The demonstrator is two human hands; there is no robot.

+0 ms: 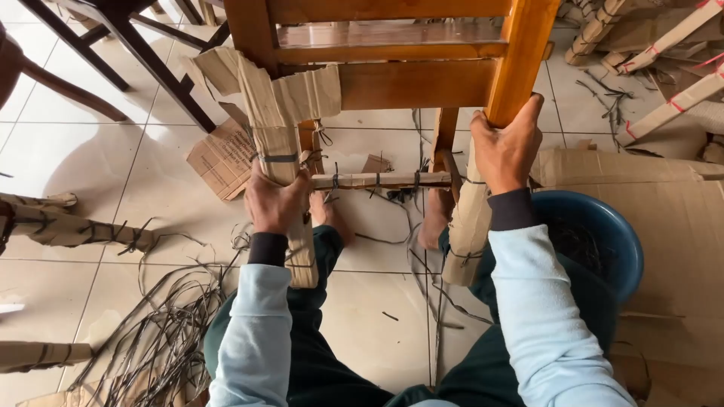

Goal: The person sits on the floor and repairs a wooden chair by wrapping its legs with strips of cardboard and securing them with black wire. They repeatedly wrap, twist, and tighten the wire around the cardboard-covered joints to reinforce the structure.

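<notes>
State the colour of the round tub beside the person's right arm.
The tub is blue with a dark inside; the head view shows it.

Soft, even daylight fills the scene, with pale glare on the floor tiles (98, 151) at far left. Shadows stay faint, focus is sharp, and edges bend slightly.

Wooden chair held between two hands above a tiled floor.

Left hand (277, 202) wrapped around the cardboard-wrapped orange-brown wooden chair leg (290, 188) on the left; right hand (507, 147) gripping the bare part of the right leg (520, 53). Between both legs, a cardboard-wrapped crossbar (377, 180). To the right, a round blue plastic bucket (611, 234) beside flat cardboard sheets (679, 218). Lower left on the pale tiled floor (98, 158), loose dark strapping strips (166, 316).
</notes>
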